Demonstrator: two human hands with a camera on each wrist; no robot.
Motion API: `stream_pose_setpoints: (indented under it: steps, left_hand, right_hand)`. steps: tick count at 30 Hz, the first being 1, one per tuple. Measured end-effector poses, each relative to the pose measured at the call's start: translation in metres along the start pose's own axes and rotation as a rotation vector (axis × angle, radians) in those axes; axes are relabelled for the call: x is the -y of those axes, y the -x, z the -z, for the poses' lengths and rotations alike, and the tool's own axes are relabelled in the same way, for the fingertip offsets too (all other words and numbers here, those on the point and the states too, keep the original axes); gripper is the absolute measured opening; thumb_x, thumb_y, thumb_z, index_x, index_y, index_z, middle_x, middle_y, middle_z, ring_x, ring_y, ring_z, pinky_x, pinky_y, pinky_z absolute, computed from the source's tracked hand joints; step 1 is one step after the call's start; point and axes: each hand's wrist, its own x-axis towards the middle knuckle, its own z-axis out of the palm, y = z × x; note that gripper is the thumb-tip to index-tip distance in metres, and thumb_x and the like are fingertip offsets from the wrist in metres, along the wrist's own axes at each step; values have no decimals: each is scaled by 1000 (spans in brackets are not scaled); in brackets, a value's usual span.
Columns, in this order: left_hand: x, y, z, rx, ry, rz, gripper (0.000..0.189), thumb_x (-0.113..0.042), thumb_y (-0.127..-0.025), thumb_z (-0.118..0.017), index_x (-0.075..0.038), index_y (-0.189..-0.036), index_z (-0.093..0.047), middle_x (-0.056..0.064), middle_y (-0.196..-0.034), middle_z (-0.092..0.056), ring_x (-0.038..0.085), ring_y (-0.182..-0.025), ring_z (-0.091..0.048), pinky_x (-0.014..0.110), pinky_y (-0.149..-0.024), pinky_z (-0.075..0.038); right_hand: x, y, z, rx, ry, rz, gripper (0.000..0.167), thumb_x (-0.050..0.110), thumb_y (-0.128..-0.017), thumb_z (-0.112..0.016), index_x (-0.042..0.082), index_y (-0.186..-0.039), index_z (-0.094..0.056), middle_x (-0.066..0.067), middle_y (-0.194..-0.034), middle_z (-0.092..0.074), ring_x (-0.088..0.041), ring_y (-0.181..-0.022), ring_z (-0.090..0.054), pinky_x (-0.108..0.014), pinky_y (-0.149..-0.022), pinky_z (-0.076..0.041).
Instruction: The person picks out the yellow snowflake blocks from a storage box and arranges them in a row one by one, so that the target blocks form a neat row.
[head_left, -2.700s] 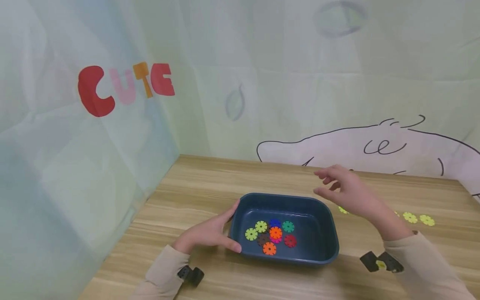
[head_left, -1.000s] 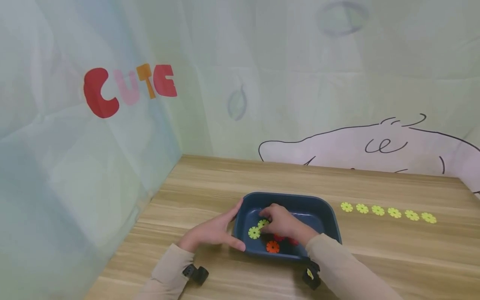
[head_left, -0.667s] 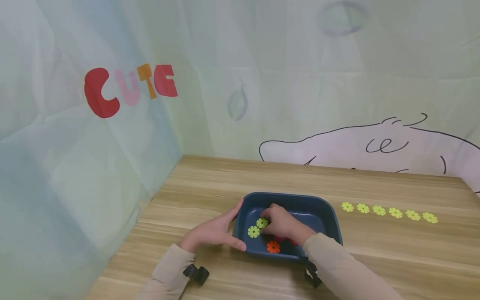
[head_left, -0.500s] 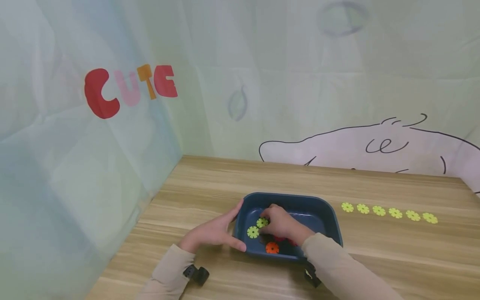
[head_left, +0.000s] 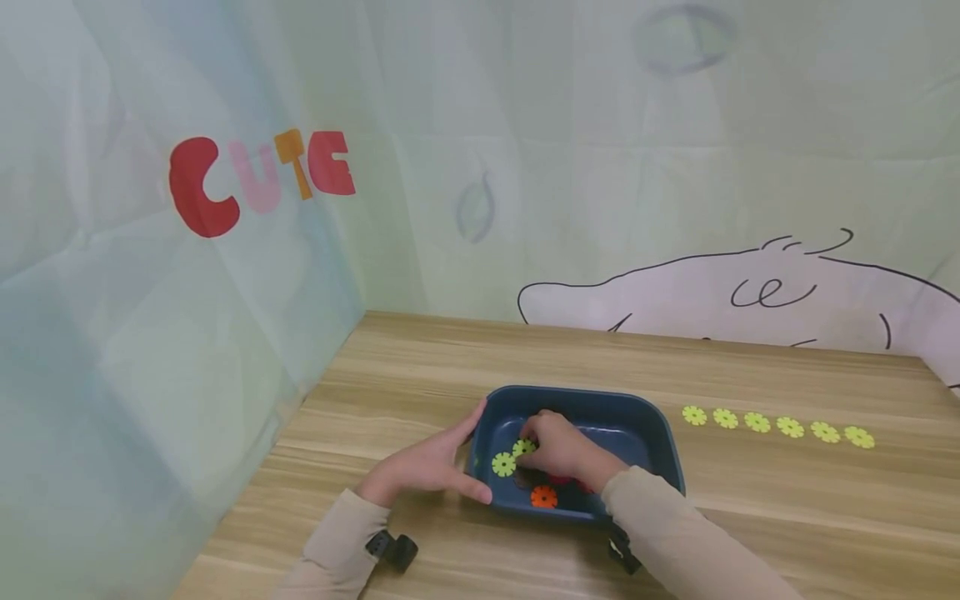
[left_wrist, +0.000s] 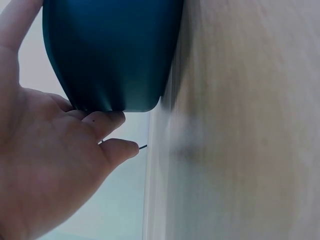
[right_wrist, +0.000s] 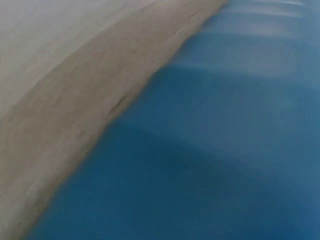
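My left hand point(head_left: 423, 460) holds the left end of a dark blue plastic tub point(head_left: 660, 450), its thumb at the near corner and fingers at the far one. In the left wrist view, the fingertips of the left hand point(left_wrist: 55, 155) lie against the tub wall point(left_wrist: 115, 55). Inside the tub, my right hand point(head_left: 562, 446) reaches down with curled fingers. Index finger and thumb frame a notched yellow-green disc point(head_left: 522, 449); I cannot tell whether they pinch it. Another yellow-green disc point(head_left: 504, 464) and an orange disc point(head_left: 544, 497) lie nearby. Red pieces are partly hidden under the palm.
Several yellow-green discs point(head_left: 757, 422) lie in a row on the wooden table point(head_left: 450, 350), right of the tub. Cloth walls stand behind and at the left, with red, pink and orange letters on the left one. Blue tub surface point(right_wrist: 200, 150) fills much of the right wrist view.
My right hand has come from above the table at the right down into the tub and stays there. Lately the left yellow-green disc and the orange disc have shifted slightly left. The left hand keeps its hold.
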Motion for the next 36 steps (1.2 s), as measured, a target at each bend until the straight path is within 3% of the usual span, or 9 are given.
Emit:
stream_pose_setpoints:
  steps: [14,26,32,36]
  left_hand:
    - [1,1,0,4,3,-2,124,-44,-75,-81,-13,-155,9,10,-162,0,25,-148,-6,51,-118,-13]
    - [1,1,-1,2,-22,-8,124,-46,-75,-81,-13,-155,9,11,-162,-1,26,-147,-8,50,-118,-15]
    - [1,1,-1,-1,-13,2,124,-45,-75,-81,-14,-155,9,11,-162,-1,26,-148,-8,50,-118,-15]
    - [1,1,-1,-1,-5,3,125,-45,-74,-81,-14,-155,9,10,-162,-1,26,-148,-8,50,-118,-15]
  right_hand:
    - [-1,0,0,1,11,90,25,8,-80,-75,2,-104,-70,-9,-92,-61,-18,-83,-57,-38,-75,-53]
    - [-1,4,6,123,-33,96,27,8,-83,-73,7,-110,-71,-4,-97,-68,-14,-78,-55,-36,-76,-52]
    - [-2,4,7,141,-37,74,33,7,-79,-76,4,-112,-70,-7,-99,-68,-16,-84,-58,-42,-84,-53]
    - [-3,4,8,141,-36,69,35,7,-77,-77,1,-111,-69,-8,-99,-68,-16,-83,-58,-41,-83,-54]
